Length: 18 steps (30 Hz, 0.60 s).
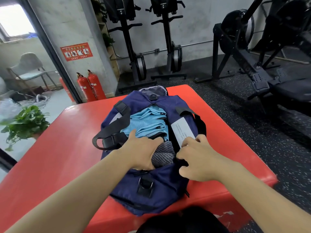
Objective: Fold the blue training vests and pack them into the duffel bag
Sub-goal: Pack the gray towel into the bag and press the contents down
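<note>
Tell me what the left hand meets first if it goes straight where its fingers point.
Probably the near edge of the blue vests, right ahead of the fingers of the left hand inside the duffel bag; depth is unclear.

A grey concrete wall [193, 27] fills the top of the frame, with two upright black exercise machines [127, 47] standing against it and an air bike [239, 31] at upper right. The floor [235, 101] is black speckled rubber. On a pillar at left hangs a red safety poster [76, 51], with two red fire extinguishers [90, 86] below it. Beyond the glass partition [42, 52], a bright window [15, 19] lights a grey chair [30, 68]. A potted green plant [25, 121] sits just beside the red padded desk [50, 148].
</note>
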Available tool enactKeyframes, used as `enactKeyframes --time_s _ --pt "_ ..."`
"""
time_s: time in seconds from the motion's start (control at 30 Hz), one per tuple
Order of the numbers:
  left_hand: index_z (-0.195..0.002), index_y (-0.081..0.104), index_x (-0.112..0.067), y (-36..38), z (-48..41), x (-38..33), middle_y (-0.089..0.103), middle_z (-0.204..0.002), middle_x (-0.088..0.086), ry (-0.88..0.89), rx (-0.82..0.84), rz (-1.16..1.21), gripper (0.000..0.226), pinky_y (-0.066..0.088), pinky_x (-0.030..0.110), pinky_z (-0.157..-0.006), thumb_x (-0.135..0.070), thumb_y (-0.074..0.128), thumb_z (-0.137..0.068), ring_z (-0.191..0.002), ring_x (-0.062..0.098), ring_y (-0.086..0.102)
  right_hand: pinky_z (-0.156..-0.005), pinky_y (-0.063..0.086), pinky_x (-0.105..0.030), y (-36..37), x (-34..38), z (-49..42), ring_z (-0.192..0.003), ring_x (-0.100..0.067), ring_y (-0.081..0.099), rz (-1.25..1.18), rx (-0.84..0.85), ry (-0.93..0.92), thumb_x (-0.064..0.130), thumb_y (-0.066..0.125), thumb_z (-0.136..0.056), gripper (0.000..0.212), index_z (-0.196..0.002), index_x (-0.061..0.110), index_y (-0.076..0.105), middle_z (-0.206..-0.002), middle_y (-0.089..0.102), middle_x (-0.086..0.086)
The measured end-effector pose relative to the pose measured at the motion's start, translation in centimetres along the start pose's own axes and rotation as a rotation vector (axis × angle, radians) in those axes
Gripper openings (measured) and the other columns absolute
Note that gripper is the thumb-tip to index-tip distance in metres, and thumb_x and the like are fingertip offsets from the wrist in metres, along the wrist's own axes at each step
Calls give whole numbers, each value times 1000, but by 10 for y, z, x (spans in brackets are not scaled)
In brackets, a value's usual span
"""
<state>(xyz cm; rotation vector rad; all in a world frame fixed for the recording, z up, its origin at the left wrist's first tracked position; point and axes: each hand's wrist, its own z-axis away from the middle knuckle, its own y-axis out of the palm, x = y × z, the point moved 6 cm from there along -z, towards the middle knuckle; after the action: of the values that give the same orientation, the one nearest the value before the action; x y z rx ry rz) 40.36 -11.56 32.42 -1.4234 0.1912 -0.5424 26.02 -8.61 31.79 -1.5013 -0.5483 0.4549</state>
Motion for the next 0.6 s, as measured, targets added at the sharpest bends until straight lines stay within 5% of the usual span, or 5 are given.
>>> enactKeyframes --time_s 0.1,0.23,0.33,0.43,0.6 --pt "-108 40 -29 -3 12 17 64 -110 -9 -75 46 -120 55 17 55 -106 -59 64 -69 -116 22 53 -98 25 -38 -8 -5 -2 -107 -16 42 -284 9 161 64 30 -67 52 -97 28 55 -97 56 4" --pt "-104 57 -27 -3 23 38 64 -102 -10 -254 309 -184 48 20 45 -99 -64 63 -73 -103 18 56 -99 26 -43 -20 2 -19 -109 -22 44 -277 10 335 75 59 -65 78 -122 25 42 -107 50 3" --pt "-103 60 -24 -2 22 33 61 -91 -8 -296 396 -316 32 20 46 -100 -47 62 -81 -90 21 51 -92 26 -44 -18 10 -30 -106 -24 43 -151 83 343 63 63 -68 57 -107 25 46 -90 47 6" --pt "-89 60 -24 -5 22 31 53 -76 -7 -300 314 -362 13 19 46 -100 -32 60 -78 -83 21 48 -84 25 -42 -19 11 -32 -96 -22 38 -102 115 326 51 64 -70 35 -89 25 48 -79 46 8" --pt "-83 59 -25 -13 38 61 60 -80 -9 -376 146 -202 38 22 48 -92 -59 59 -66 -87 20 53 -84 24 -40 -14 5 -33 -96 -22 34 -190 85 321 44 61 -75 23 -77 24 50 -77 44 8"
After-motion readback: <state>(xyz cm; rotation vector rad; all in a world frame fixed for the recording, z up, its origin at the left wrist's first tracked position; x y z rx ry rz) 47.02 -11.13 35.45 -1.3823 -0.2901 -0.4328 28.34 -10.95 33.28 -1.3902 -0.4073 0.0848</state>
